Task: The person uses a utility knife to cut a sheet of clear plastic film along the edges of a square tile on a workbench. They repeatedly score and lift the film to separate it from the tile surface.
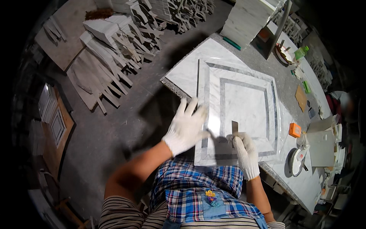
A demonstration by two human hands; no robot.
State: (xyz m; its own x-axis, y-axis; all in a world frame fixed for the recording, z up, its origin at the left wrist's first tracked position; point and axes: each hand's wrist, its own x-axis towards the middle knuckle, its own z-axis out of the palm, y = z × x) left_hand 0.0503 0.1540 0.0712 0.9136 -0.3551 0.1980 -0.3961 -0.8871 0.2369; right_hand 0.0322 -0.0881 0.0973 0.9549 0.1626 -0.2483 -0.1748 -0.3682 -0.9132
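A square white marble panel (244,99) with two grey inlaid frames lies on a clear plastic sheet on the stone workbench (183,76). My left hand (187,128), in a white knit glove, lies flat with fingers spread on the panel's near left edge. My right hand (244,150), also gloved, grips a small flat metal scraper (235,128) whose blade stands on the panel near its front edge.
An orange block (294,130), a tape roll (295,162) and grey boards (322,143) lie at the bench's right. Stacked white tiles (248,19) stand at the far end. Piles of cut stone strips (114,49) cover the floor to the left.
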